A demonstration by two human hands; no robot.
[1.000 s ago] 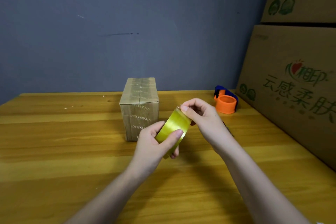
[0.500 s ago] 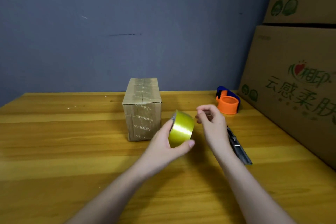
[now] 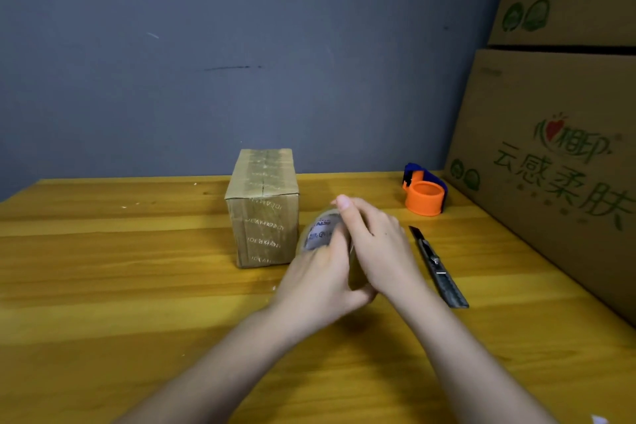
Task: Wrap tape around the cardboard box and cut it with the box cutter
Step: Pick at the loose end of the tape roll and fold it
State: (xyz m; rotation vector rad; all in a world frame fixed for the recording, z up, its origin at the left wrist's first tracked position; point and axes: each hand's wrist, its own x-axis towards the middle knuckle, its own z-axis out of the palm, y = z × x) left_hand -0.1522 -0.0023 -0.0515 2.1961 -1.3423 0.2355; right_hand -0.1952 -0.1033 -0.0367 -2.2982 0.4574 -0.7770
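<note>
A small cardboard box (image 3: 263, 210) with old tape and faint print stands upright on the wooden table (image 3: 120, 286). Just right of it I hold the tape roll (image 3: 321, 230) between both hands; its printed inner core faces me and most of the roll is hidden. My left hand (image 3: 320, 282) grips it from below and behind. My right hand (image 3: 373, 244) lies over its right side, fingers across the rim. The dark box cutter (image 3: 437, 265) lies on the table to the right of my hands, blade end pointing away from me.
An orange and blue tape dispenser (image 3: 424, 193) sits at the back right of the table. Large printed cardboard cartons (image 3: 557, 155) are stacked along the right edge. A grey wall (image 3: 241, 45) closes off the far side.
The roll has turned so its core faces me instead of the yellow band. My right hand has come back onto the roll after lifting off it. Both hands shifted slightly right.
</note>
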